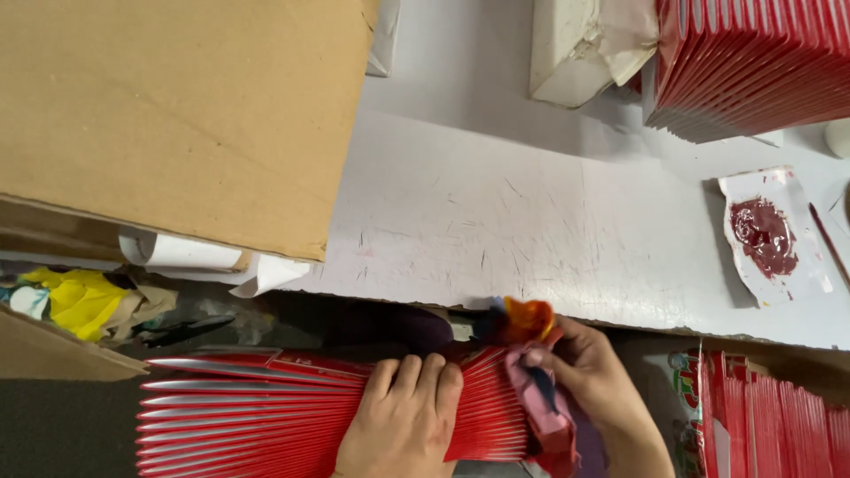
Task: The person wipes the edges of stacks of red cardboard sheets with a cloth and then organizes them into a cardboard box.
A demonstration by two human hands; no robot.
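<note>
A fanned stack of red flat packets (257, 412) with silvery edges lies low in the head view, spread out to the left. My left hand (403, 420) presses flat on top of it, fingers together. My right hand (589, 381) grips a crumpled rag (540, 389) of pink, orange and blue cloth against the right end of the stack.
A white scratched work board (496, 212) fills the middle. A large brown cardboard sheet (168, 115) covers the upper left. More red packets are stacked at the top right (753, 62) and bottom right (779, 416). A white scrap with dark red paste (766, 235) and a thin stick lies at the right.
</note>
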